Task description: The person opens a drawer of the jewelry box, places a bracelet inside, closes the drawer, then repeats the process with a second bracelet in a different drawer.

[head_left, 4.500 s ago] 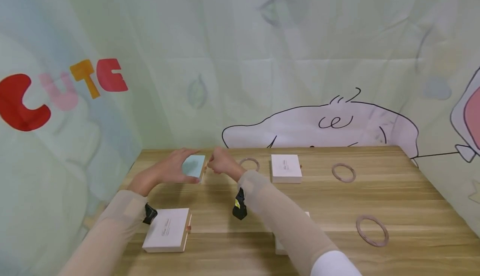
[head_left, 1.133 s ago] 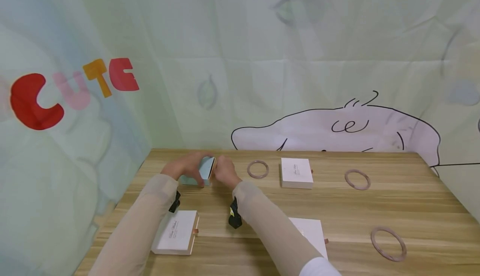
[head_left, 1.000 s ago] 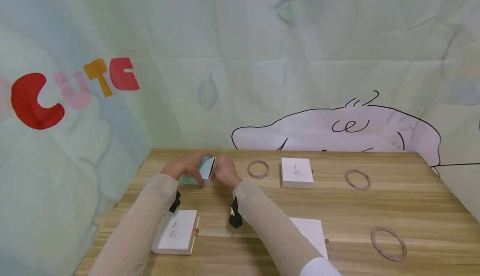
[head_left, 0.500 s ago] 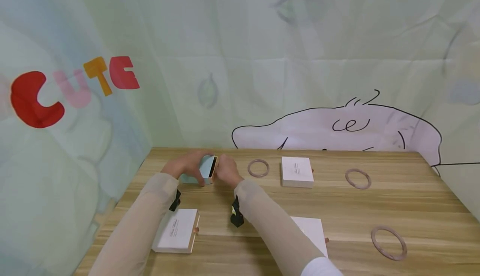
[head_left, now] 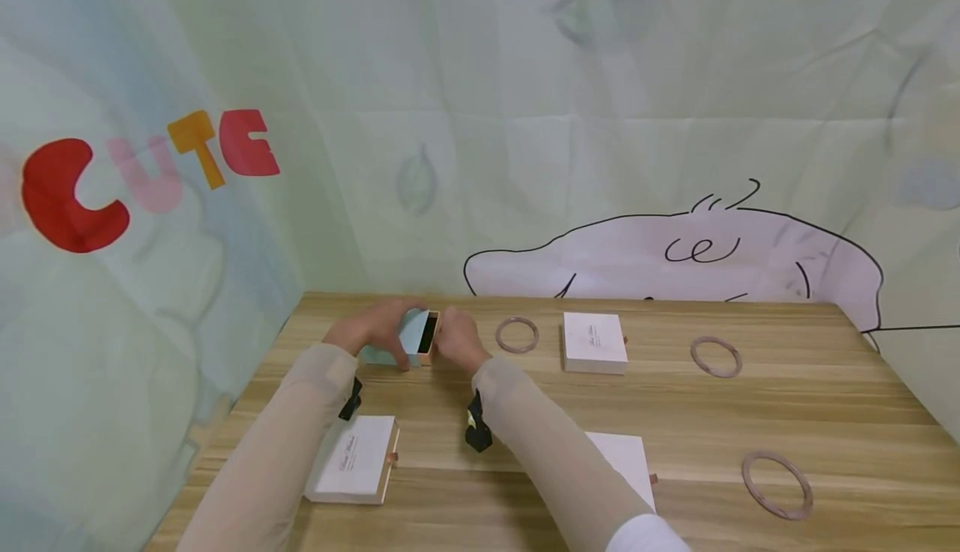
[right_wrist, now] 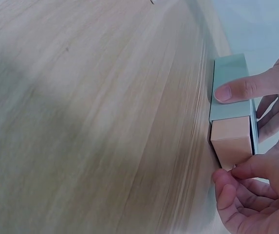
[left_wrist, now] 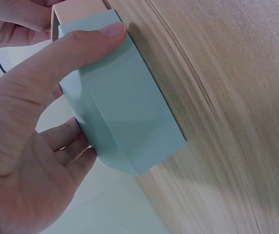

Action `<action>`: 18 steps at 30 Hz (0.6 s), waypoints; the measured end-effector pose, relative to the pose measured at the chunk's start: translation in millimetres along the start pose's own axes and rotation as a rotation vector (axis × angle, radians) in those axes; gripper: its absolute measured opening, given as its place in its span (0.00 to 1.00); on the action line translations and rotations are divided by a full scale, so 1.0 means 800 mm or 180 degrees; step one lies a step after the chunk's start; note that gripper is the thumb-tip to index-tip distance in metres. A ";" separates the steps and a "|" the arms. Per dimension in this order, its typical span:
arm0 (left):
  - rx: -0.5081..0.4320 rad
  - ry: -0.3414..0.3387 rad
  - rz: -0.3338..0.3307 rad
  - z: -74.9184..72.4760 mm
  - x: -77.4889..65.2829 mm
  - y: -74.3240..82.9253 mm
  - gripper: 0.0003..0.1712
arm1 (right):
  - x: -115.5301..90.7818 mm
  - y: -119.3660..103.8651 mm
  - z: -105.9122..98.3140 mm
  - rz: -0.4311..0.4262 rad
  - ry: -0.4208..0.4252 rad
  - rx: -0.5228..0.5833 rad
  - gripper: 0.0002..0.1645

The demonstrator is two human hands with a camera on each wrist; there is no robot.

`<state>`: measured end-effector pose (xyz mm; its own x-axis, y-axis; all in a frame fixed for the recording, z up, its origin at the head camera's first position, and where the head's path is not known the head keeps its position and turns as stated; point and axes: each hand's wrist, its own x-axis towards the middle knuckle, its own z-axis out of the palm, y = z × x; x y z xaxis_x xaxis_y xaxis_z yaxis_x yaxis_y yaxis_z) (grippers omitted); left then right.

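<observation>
At the table's back left lies a light-blue sliding gift box, its peach drawer pulled partway out to the right. My left hand grips the blue sleeve, thumb pressed on the near side and fingers round the far side. My right hand pinches at the drawer's front end with thumb and forefinger; its pull tab is hidden under the fingertips. A dark gap shows inside the drawer in the head view.
White boxes with small tabs lie front left, back centre and front centre, the last partly under my right forearm. Mauve rings lie near the back, right and front right. A printed curtain stands behind.
The light-blue box was closed several seconds ago. Its drawer has since slid out to the right, drawn by my right hand, while the left hand has lately stayed still on the sleeve.
</observation>
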<state>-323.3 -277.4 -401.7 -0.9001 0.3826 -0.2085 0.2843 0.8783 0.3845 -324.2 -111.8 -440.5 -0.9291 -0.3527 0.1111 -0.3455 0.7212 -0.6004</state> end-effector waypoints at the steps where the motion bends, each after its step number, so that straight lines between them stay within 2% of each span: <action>1: 0.0005 -0.0005 -0.0007 0.000 0.000 0.000 0.57 | 0.000 0.000 0.000 0.0005 -0.0015 0.0006 0.13; 18: 0.0025 -0.0046 -0.0075 0.000 0.001 -0.001 0.59 | 0.003 0.007 -0.002 -0.0008 -0.0131 -0.0063 0.10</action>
<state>-324.5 -277.9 -401.9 -0.9017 0.3658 -0.2304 0.2657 0.8893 0.3722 -329.0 -107.4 -442.3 -0.9222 -0.3784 0.0797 -0.3508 0.7318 -0.5843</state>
